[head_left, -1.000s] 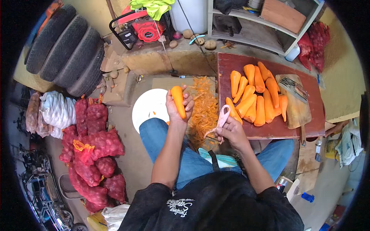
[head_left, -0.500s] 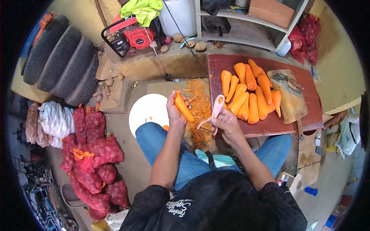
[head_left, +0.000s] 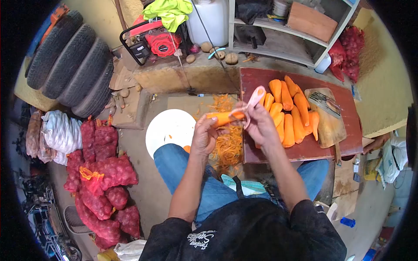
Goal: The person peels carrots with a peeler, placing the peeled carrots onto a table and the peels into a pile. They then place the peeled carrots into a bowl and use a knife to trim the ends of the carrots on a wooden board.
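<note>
My left hand [head_left: 204, 135] is closed round the thick end of an orange carrot [head_left: 224, 118], which points to the right. In my right hand [head_left: 262, 124] is a pink peeler [head_left: 256, 96], its head against the carrot's far end. The right fingers partly hide where blade and carrot meet. Beneath both hands, carrot peelings [head_left: 230, 150] lie in a heap on the floor. Just right of the peeler, several peeled carrots [head_left: 300, 104] are piled on a dark red table [head_left: 261, 152].
A wooden board [head_left: 327, 130] with a metal grater [head_left: 324, 103] lies on the table. A white round lid or plate [head_left: 167, 126] is by my left knee. Red net sacks of onions [head_left: 111, 174] stand at left, below stacked tyres [head_left: 72, 65]. A red generator [head_left: 163, 43] sits behind.
The carrot has swung from upright to nearly level. My right hand has brought the peeler up and onto it. The view has shifted slightly.
</note>
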{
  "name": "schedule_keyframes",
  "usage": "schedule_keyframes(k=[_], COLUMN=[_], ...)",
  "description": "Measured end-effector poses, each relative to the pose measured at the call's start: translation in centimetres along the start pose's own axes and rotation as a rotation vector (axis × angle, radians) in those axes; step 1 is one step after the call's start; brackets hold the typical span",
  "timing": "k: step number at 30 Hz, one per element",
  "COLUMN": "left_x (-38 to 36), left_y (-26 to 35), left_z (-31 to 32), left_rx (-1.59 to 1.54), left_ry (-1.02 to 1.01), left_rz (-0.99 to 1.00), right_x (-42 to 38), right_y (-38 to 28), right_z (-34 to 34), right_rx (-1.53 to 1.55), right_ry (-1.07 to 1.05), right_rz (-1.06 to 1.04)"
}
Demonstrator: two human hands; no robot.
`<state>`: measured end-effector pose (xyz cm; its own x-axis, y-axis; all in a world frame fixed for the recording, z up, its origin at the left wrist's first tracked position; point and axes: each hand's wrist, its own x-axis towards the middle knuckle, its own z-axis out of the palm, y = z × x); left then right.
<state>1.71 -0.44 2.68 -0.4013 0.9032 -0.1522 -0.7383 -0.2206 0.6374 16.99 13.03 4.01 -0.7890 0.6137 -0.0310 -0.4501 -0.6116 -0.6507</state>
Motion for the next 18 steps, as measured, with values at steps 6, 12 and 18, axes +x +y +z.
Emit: schedule_keyframes(k=[6,12,18], left_x=[-0.2,-0.4,-1.3], left_y=[0.4,-0.6,-0.1], left_z=[0.7,0.4,2.3], left_rx=[0.478,0.873,1.408], left_ry=[-0.084,-0.080,0.055], left_rz=[-0.110,0.185,0.506], right_x=[1.8,0.5,-3.1], right_y=[-2.6,-2.2,-0.6], right_z=[3.4,3.4,-2.5], right_rx=[-0.301,-0.060,0.007], right_ry=[-0.067,-0.061,0.116], right_rz=[0.052,-0.009,-0.054])
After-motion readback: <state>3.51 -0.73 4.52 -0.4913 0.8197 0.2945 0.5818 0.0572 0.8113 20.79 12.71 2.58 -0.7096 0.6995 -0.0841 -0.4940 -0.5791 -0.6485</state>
